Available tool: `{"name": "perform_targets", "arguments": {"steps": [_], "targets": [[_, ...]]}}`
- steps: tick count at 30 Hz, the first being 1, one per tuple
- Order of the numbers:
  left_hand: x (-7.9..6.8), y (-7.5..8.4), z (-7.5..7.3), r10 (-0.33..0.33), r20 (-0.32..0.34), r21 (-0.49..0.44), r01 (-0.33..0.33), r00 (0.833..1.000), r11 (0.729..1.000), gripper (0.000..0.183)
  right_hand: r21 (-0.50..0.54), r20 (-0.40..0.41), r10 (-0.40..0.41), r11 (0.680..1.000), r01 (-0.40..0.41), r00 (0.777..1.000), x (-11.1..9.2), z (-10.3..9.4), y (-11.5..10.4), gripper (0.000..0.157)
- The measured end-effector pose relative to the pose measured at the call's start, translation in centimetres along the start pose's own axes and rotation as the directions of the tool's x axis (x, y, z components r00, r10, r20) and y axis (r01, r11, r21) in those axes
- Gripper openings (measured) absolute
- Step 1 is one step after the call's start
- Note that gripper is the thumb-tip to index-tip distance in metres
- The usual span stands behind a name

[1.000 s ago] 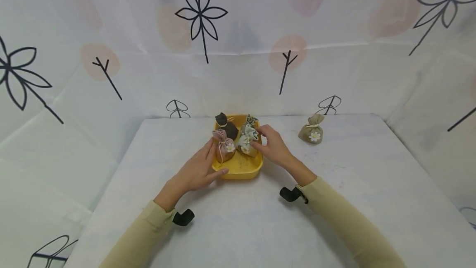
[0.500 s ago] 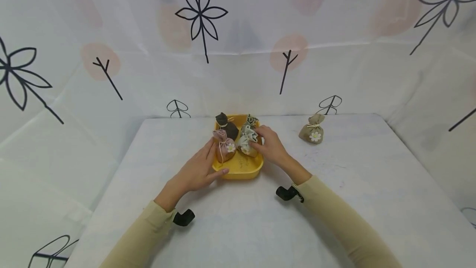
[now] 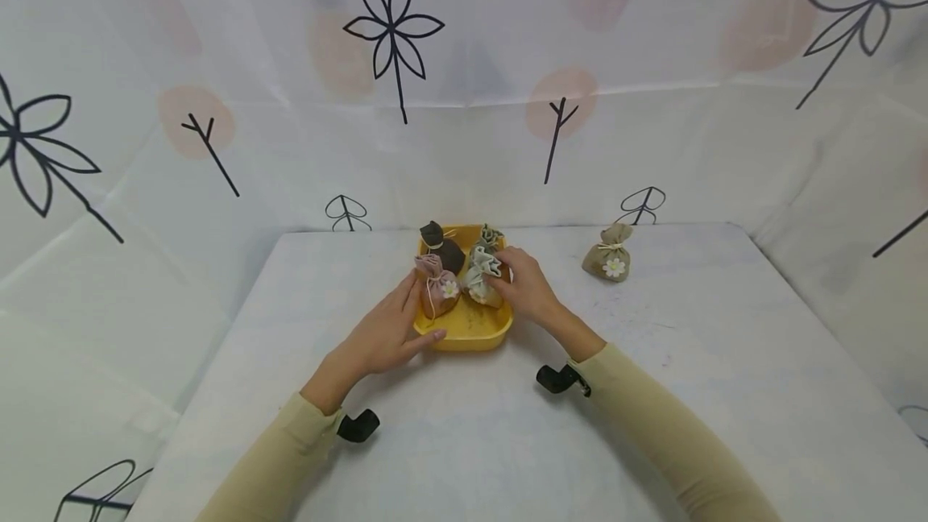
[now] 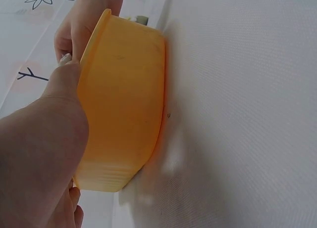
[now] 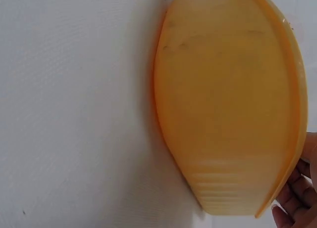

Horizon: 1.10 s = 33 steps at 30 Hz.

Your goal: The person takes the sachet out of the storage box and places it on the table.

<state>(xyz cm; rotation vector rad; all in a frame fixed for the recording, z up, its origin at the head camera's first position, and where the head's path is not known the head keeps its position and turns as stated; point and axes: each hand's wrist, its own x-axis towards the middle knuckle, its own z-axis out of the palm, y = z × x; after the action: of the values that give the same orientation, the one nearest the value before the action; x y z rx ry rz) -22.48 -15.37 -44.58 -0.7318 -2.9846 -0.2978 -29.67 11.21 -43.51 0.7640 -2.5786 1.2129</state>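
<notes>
A yellow plastic tub (image 3: 464, 335) stands near the back of the table. Inside are small drawstring pouches: a pink one (image 3: 437, 290) with a white flower, a dark brown one (image 3: 449, 254), a green one (image 3: 489, 237) and a pale green one (image 3: 478, 282). My left hand (image 3: 384, 329) rests along the tub's left side, fingers straight, thumb at the front rim. My right hand (image 3: 532, 286) reaches over the right rim and grips the pale green pouch between thumb and fingers. The tub's wall (image 5: 223, 89) hides the pouches in the right wrist view.
An olive-brown pouch (image 3: 607, 256) with a white flower stands on the white table (image 3: 464, 441), to the right of the tub. A patterned white cloth (image 3: 464, 143) hangs behind and at both sides. Each wrist wears a black camera mount.
My right hand has shifted slightly left, further over the rim, and the top of the pale green pouch has tipped a little. The left hand stays in place.
</notes>
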Motion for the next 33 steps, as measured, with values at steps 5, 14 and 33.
{"name": "perform_targets", "arguments": {"steps": [5, 14, 33], "targets": [[0.0, 0.0, 0.1, -0.005, 0.005, 0.004, 0.005, 1.0, 1.0, 0.101, 0.021, -0.011, -0.028, 0.999, 0.028, 1.0, 0.0, -0.3, -0.4, 0.021], [-0.1, 0.2, -0.1, -0.003, 0.011, -0.01, 0.003, 1.0, 1.0, 0.101, 0.04, -0.034, -0.084, 0.996, 0.086, 0.996, -0.1, -1.0, -1.9, 0.027], [0.0, 0.2, -0.2, 0.005, 0.0, -0.007, -0.005, 1.0, 1.0, 0.1, 0.026, -0.078, -0.155, 0.987, 0.157, 0.985, -0.7, -4.3, -3.0, 0.019]]}}
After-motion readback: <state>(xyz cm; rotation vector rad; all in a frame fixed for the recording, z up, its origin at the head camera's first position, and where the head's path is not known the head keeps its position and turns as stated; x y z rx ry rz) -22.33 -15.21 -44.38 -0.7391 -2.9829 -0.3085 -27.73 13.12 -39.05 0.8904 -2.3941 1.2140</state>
